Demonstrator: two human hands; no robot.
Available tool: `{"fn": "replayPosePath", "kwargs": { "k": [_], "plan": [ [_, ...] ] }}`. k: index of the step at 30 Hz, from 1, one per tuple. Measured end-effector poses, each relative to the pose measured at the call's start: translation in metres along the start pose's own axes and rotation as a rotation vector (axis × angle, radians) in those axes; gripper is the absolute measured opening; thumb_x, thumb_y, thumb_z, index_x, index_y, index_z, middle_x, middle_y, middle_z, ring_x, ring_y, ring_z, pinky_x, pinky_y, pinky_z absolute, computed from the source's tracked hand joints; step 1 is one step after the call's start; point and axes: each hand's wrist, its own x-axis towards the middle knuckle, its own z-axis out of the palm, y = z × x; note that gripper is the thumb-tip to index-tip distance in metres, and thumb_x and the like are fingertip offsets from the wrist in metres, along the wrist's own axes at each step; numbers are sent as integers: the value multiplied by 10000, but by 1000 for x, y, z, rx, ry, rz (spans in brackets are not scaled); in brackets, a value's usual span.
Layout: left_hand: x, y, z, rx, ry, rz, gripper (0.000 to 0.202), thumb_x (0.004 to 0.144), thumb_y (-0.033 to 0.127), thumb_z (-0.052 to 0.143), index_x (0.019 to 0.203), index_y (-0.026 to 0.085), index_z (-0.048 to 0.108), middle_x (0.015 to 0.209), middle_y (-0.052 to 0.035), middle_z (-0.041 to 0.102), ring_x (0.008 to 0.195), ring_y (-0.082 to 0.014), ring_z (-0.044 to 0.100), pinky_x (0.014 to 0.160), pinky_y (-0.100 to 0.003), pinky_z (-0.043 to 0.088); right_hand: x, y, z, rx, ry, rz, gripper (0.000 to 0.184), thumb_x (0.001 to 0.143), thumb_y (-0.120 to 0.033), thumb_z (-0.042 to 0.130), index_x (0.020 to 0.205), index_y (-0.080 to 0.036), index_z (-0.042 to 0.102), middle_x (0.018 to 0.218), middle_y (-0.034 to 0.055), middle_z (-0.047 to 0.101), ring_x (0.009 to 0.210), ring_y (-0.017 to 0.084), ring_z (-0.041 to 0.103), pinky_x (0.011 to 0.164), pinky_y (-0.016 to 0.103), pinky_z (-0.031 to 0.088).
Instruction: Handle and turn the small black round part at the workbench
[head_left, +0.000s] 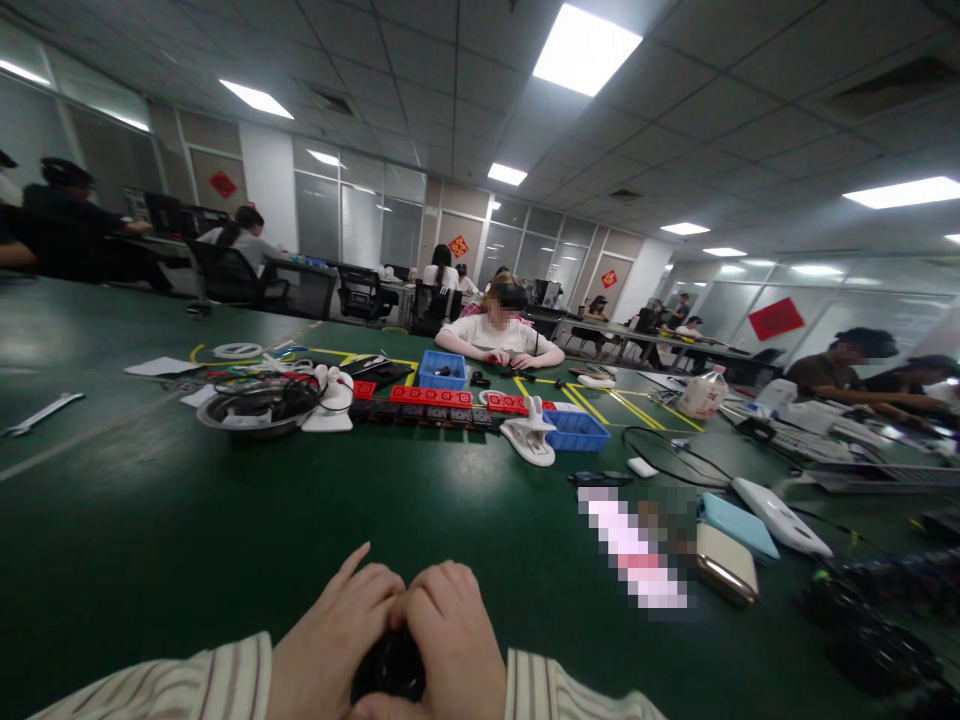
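Observation:
Both of my hands close around a glossy black rounded object [390, 665] low in the view, just above the green tabletop. My left hand [337, 620] wraps its left side, with one finger sticking out forward. My right hand [457, 620] curls over the other side, its knuckles touching those of the left. Fingers cover most of the object, so its kind cannot be made out.
Ahead stand a metal bowl [259, 410] of cables, white clip stands [530, 435], a row of red and black blocks [431, 405] and blue bins [577, 430]. Power banks [727, 562] lie at right, a wrench [43, 413] at left. A person [499, 335] sits opposite.

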Motion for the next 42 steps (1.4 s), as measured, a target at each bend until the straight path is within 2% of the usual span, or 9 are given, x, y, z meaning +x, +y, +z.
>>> {"fn": "replayPosePath", "kwargs": {
  "k": [5, 12, 16, 20, 24, 27, 31, 36, 42],
  "plan": [
    [5, -8, -2, 32, -104, 75, 200, 597, 321, 622, 777, 238, 589, 867, 10, 575, 872, -218, 527, 1049, -559, 76, -2, 11, 5, 15, -161, -115, 318, 655, -487, 588, 731, -188, 510, 727, 6, 523, 696, 151, 460, 614, 276, 371],
    [10, -15, -4, -118, -212, 83, 642, 475, 348, 720, 1087, 252, 552, 1067, -13, 554, 1011, -255, 501, 1053, -455, 218, -5, 28, 19, 49, -446, -512, 145, 776, -342, 587, 702, -228, 536, 708, -36, 544, 797, 148, 463, 763, 314, 367],
    [10, -11, -6, -128, -213, 90, 665, 538, 360, 701, 1169, 282, 503, 1026, -7, 561, 1013, -254, 510, 1049, -496, 202, 2, 19, 9, 40, -311, -543, 200, 866, -370, 469, 750, -222, 540, 728, -41, 585, 803, 132, 495, 778, 311, 371],
    [7, -6, -6, -102, -143, 60, 691, 504, 393, 746, 1142, 273, 506, 1069, -18, 556, 1007, -256, 512, 1058, -528, 158, 6, 6, -5, 37, -109, -391, 301, 938, -392, 292, 874, -216, 528, 805, -12, 607, 810, 133, 521, 745, 305, 377],
    [1, -3, -1, -84, -30, 51, 571, 601, 517, 686, 1058, 209, 538, 1006, -51, 567, 951, -241, 529, 1055, -544, 138, -1, 6, 0, -114, -42, -158, 624, 766, -752, 275, 817, -179, 517, 728, 29, 549, 655, 153, 486, 613, 302, 367],
    [0, -3, 2, -74, -33, 37, 421, 661, 491, 654, 981, 228, 575, 924, -29, 576, 889, -218, 544, 1046, -546, 159, -6, 9, 7, -166, -31, -115, 723, 664, -848, 240, 728, -181, 511, 666, 12, 500, 589, 140, 449, 553, 285, 333],
    [5, -6, 1, -94, -136, 11, 339, 621, 469, 698, 858, 240, 620, 889, -11, 578, 862, -218, 549, 1047, -533, 184, -4, 9, 3, -124, -9, -166, 642, 729, -784, 294, 684, -184, 517, 666, 10, 507, 611, 138, 456, 543, 277, 317],
    [11, -7, -5, -139, -237, 24, 357, 619, 414, 693, 920, 242, 609, 916, -8, 555, 887, -216, 541, 1040, -514, 209, 2, 8, -9, 19, -115, -291, 384, 899, -494, 345, 788, -198, 562, 718, 3, 556, 707, 129, 497, 604, 265, 370],
    [8, -5, -7, -185, -238, 47, 426, 535, 295, 704, 935, 232, 570, 962, 1, 547, 928, -219, 532, 1066, -483, 178, 5, 10, -11, 100, -232, -470, 289, 949, -360, 323, 849, -220, 555, 767, -28, 598, 802, 109, 530, 707, 265, 404]
  ]
}}
